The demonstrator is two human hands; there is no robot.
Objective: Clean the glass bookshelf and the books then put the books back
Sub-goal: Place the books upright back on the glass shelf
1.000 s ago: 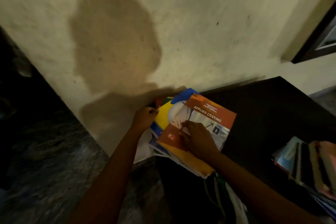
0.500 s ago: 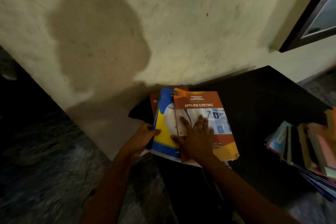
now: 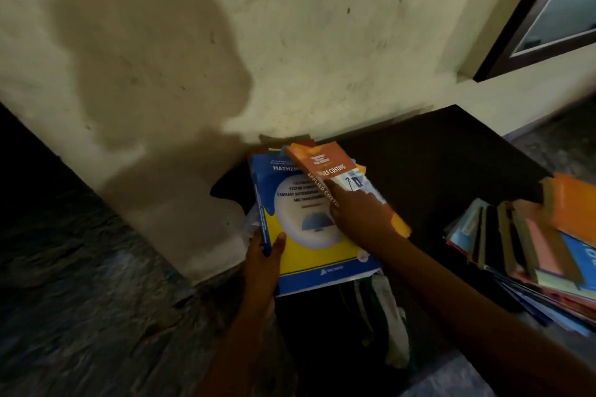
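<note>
1. The right hand [image 3: 361,216] no longer lies flat with fingers spread on the orange book [image 3: 325,161]. It now holds that book tipped up on its spine edge, with its fingers closed over the cover and the forefinger running along the spine. The thumb is hidden.
2. The left hand [image 3: 261,258] has come in from beside the stack and now grips the spine edge of the blue-and-yellow book [image 3: 309,235], thumb pressed on the cover and fingers curled beneath.
3. The blue-and-yellow book lies directly below and to the left of the right hand's grip, with most of its cover now laid bare. More books sit under it, on the dark tabletop [image 3: 451,164].
4. By these signs the two titles are being parted, probably so each can be wiped or sorted. The glass bookshelf is out of view, so returning the books looks some way off.
5. A second pile of books [image 3: 529,245] lies well to the right of the right hand's grip. A pale cloth [image 3: 387,309] hangs just below the stack.
6. Legible writing: "APPLIED COSTING" down the orange spine, and "ED COSTING" on its cover. "MATHEM" heads the blue cover, cut off by the orange book. Below it "VECTOR" and "ORDINARY" can be made out, and the rest is too blurred to read.
</note>
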